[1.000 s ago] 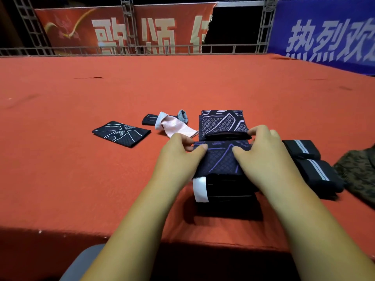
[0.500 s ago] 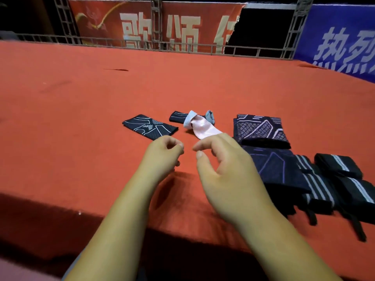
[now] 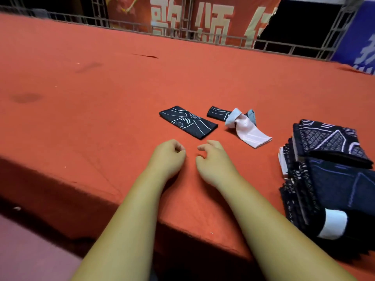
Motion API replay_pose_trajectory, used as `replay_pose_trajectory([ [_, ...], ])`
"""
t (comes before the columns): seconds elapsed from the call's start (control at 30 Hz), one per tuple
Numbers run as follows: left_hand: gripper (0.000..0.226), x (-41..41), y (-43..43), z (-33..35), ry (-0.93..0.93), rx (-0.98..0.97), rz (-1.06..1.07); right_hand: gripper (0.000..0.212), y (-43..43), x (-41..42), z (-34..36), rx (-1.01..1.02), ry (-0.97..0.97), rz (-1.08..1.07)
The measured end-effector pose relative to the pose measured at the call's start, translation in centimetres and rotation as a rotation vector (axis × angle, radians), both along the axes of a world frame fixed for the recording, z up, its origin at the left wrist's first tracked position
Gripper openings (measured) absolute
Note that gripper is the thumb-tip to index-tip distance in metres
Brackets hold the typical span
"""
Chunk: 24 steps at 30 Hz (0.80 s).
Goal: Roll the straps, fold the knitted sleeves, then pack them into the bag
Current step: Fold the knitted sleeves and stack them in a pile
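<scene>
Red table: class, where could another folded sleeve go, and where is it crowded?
Bare: the wide stretch left of the flat black sleeve, and behind it up to the railing. Crowded: the right edge, with the sleeve stack beside the pink sleeve.

You get soft, warm, rather dim light falling from above; the red tabletop shows no glare, and its front face drops into deep shadow. The far banners look smeared and soft. Straight lines bow toward the corners, and the dark stack of folded sleeves loses detail.
</scene>
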<state>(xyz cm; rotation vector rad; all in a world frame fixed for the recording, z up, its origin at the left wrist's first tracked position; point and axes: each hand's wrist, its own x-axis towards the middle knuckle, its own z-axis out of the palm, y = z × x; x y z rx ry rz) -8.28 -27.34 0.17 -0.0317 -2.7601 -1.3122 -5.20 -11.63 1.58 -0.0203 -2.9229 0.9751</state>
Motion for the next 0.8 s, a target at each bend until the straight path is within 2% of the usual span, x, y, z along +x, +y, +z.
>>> replay_pose_trajectory([
  [0.17, 0.011, -1.1, -0.7, -0.3, -0.03, 0.086, 0.006, 0.053, -0.8, -5.2, -1.0, 0.28, -0.081, -0.011],
  [0.3, 0.011, -1.5, -0.9, -0.7, -0.053, 0.116, -0.007, 0.049, -1.0, -7.0, -1.2, 0.375, -0.082, -0.009],
  [0.4, 0.009, -1.3, -1.0, -0.4, -0.001, 0.102, 0.02, 0.043, -1.0, -6.6, -1.4, 0.379, -0.041, -0.019],
  [0.47, 0.022, -1.1, -1.0, -0.2, 0.078, 0.032, 0.028, 0.041, -0.8, -5.5, -1.4, 0.333, 0.004, -0.004],
  [0.57, 0.059, -0.6, -1.2, 0.0, 0.255, -0.152, 0.009, 0.036, -0.5, -2.6, -0.8, 0.146, 0.113, 0.062],
  [0.63, 0.071, -0.1, -1.3, 0.2, 0.325, -0.274, -0.002, 0.034, -0.2, 0.3, 0.3, 0.067, 0.172, 0.086],
  [0.7, 0.064, 0.4, -1.2, 0.5, 0.357, -0.324, -0.039, 0.034, 0.2, 3.0, 1.4, 0.015, 0.246, 0.103],
  [0.8, 0.018, 1.6, -0.6, 1.5, 0.42, -0.33, -0.143, 0.033, 1.2, 6.3, 3.4, -0.064, 0.367, 0.126],
])
